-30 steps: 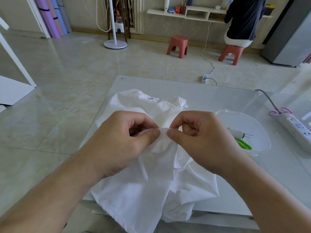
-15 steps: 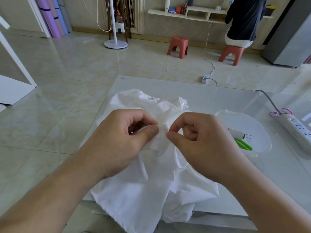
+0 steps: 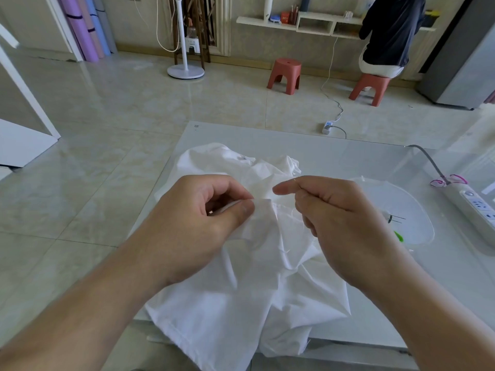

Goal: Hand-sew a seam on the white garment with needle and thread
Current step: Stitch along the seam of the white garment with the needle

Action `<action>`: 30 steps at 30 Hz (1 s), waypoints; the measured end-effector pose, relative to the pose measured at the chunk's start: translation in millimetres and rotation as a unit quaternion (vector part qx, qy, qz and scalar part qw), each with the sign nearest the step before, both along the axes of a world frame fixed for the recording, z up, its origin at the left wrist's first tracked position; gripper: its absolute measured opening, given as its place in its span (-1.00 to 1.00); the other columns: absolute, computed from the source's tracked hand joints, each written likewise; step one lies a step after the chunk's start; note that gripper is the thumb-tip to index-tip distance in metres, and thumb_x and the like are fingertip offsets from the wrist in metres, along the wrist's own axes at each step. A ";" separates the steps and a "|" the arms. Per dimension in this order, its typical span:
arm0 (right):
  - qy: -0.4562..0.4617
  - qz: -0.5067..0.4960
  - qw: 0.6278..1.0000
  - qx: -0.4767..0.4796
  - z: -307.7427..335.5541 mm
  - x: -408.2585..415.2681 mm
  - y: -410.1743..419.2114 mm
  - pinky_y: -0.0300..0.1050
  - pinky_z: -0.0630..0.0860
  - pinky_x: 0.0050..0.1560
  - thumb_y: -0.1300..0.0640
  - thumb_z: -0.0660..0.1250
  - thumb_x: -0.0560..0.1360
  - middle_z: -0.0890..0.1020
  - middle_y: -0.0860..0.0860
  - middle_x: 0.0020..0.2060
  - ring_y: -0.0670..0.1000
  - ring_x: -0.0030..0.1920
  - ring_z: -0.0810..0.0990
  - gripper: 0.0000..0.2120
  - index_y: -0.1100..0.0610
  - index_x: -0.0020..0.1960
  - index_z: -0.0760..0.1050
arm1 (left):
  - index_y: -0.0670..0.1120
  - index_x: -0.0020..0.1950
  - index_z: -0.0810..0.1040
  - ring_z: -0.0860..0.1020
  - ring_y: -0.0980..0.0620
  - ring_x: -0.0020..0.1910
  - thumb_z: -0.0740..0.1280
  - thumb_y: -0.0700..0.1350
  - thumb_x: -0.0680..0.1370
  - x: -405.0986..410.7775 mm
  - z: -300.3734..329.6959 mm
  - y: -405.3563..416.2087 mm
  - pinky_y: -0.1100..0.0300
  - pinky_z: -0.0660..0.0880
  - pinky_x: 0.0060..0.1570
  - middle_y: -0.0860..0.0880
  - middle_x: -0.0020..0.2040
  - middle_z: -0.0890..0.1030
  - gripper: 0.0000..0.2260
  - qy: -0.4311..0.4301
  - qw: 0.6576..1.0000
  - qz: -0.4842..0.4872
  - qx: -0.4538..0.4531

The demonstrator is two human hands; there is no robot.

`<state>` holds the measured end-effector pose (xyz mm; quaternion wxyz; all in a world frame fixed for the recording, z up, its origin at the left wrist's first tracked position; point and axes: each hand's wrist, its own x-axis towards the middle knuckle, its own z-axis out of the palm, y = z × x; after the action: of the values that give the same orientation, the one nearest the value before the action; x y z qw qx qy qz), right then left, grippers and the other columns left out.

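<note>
One white garment lies on the one worktop, and two hands work over it: one left hand and one right hand, with a single thin needle showing at the right one. Also on the worktop are one clear tray and one white power strip. On the floor beyond stand two red stools, one of them under one seated person, along with one white fan stand and one small floor socket.
</note>
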<state>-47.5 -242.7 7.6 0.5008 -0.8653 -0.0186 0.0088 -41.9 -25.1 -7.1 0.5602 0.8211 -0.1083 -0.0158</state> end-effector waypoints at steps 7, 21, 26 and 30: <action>-0.033 0.030 0.995 0.085 7.0 -7.1 6.5 -0.22 0.39 -0.34 0.24 0.27 0.67 0.74 -0.01 -0.31 -0.04 -0.42 0.44 -0.81 -0.03 0.08 0.56 | 0.13 -0.10 0.73 0.68 0.09 -0.16 0.46 -0.01 0.59 -0.8 1.7 -1.0 0.13 0.54 -0.06 0.08 -0.19 0.72 -0.91 0.006 1.000 0.006 0.003; -0.035 0.028 0.985 0.169 -1.0 -9.6 11.5 -0.11 0.31 -0.31 0.12 0.58 0.43 0.54 -0.05 -0.40 0.05 -0.38 0.41 -0.82 0.13 -0.28 0.64 | 0.08 -0.07 0.75 0.72 -0.04 -0.06 0.48 -0.06 0.61 -0.6 2.4 -2.1 -0.22 0.63 0.15 0.02 -0.15 0.75 -0.92 -0.001 1.000 0.009 -0.002; -0.029 0.065 0.992 0.100 1.6 -8.4 11.1 -0.30 0.37 -0.14 0.24 0.56 0.46 0.70 -0.21 0.14 -0.13 -0.14 0.68 -0.78 0.12 -0.33 0.64 | 0.11 -0.10 0.74 0.70 -0.03 -0.13 0.48 -0.06 0.59 -1.3 3.3 -2.6 -0.09 0.64 0.05 0.03 -0.19 0.73 -0.90 -0.003 1.000 0.001 -0.002; 0.000 0.082 0.989 0.122 2.7 -8.6 12.8 -0.34 0.43 -0.24 0.33 0.48 0.48 0.76 -0.15 0.06 -0.17 -0.33 0.62 -0.78 0.20 -0.32 0.62 | 0.14 -0.12 0.74 0.69 0.03 -0.16 0.48 -0.07 0.60 -1.7 3.6 -2.7 0.03 0.62 -0.03 0.06 -0.21 0.73 -0.86 -0.009 1.000 -0.001 0.006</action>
<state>-56.1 -229.9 10.3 0.5999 -0.7935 -0.0904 0.0475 -43.6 -27.8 -3.5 0.5540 0.8247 -0.1139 -0.0091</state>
